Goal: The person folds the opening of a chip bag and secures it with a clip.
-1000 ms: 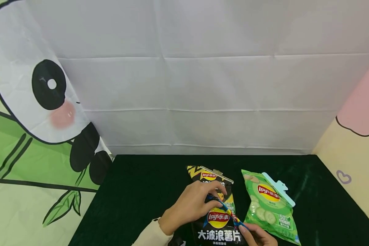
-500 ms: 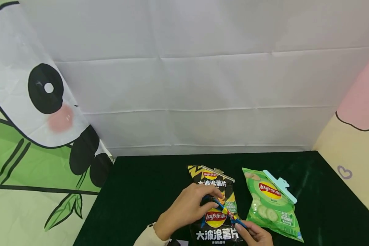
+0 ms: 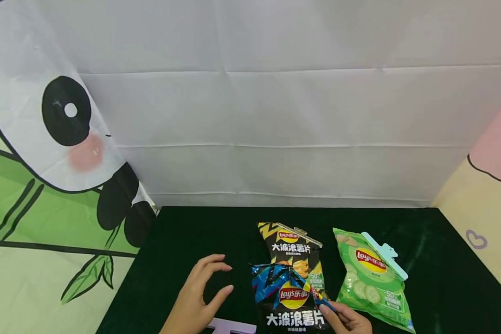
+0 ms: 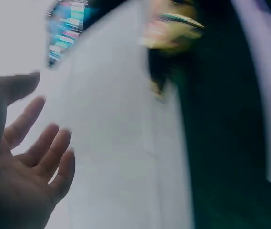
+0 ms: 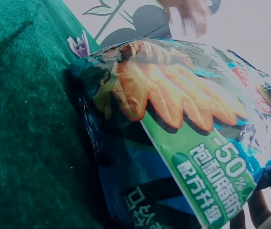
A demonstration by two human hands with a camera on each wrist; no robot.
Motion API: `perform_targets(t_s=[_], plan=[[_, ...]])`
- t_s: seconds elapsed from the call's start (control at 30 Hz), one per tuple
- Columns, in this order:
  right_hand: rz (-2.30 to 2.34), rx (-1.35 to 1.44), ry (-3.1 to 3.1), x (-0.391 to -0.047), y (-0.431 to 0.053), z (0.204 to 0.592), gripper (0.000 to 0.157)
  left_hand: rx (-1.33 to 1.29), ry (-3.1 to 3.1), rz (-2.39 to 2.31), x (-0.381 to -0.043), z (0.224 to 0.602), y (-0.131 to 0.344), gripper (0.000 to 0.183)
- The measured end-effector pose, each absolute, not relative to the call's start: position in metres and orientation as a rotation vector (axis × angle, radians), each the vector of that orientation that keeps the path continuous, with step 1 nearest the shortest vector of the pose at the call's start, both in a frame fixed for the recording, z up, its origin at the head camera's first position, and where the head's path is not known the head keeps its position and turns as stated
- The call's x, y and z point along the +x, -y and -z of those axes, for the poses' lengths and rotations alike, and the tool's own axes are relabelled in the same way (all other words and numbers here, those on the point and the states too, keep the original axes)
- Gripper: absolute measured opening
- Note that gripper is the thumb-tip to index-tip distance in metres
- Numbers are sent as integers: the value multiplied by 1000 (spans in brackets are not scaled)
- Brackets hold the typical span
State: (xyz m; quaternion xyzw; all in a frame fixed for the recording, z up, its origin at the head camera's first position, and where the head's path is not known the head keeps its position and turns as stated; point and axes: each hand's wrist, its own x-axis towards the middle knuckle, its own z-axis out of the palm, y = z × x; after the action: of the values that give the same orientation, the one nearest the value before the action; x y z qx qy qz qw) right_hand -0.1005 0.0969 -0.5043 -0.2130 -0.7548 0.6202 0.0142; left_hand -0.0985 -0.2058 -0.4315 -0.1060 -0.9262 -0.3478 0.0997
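My right hand (image 3: 347,319) pinches the right end of the folded top edge of a blue-and-black chip bag (image 3: 271,292). That bag's left top corner stands unfolded. In the right wrist view the bag's printed side (image 5: 168,109) fills most of the picture, with my fingertips at its lower right. To the left of the bag, my left hand (image 3: 196,299) is in the air, thumb and fingers apart, holding nothing. Below it lies a lilac bag clip (image 3: 235,326), partly cut off by the frame's lower edge. The left wrist view is blurred; my spread fingers (image 4: 49,148) show there.
Behind the blue bag lies a black-and-yellow chip bag (image 3: 294,250) with a clear clip (image 3: 299,233) across its top. A green chip bag (image 3: 365,273) with a pale blue clip (image 3: 386,255) lies to the right. The dark green tabletop (image 3: 208,232) ends at a white backdrop.
My left hand has let go of the bag's rolled top and moved left and down toward the lilac clip. The left part of the fold has come undone. My right hand keeps its pinch.
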Motion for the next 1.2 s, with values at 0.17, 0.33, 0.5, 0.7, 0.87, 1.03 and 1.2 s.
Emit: perform_targets(t_s=[0.17, 0.33, 0.5, 0.7, 0.87, 1.03, 1.2], plan=[[-1908, -655, 2373, -102, -98, 507, 25, -814, 2922, 1104, -100, 498, 250, 47], [-1897, -651, 2357, -101, -97, 507, 20, -923, 3139, 894, -100, 529, 262, 34], [-1884, -640, 2352, -101, -96, 506, 17, -914, 3181, 908, -106, 523, 263, 38], [-1902, -654, 2340, -100, -96, 507, 17, -890, 3131, 1139, -121, 511, 259, 35], [-1925, -671, 2341, -101, -95, 509, 18, -640, 3274, 1097, -128, 502, 252, 38], [-1975, -689, 2328, -103, -96, 509, 27, -629, 3325, 1048, -134, 493, 254, 32], [-2017, -687, 2303, -104, -99, 509, 40, -622, 3271, 1012, -140, 480, 258, 29]])
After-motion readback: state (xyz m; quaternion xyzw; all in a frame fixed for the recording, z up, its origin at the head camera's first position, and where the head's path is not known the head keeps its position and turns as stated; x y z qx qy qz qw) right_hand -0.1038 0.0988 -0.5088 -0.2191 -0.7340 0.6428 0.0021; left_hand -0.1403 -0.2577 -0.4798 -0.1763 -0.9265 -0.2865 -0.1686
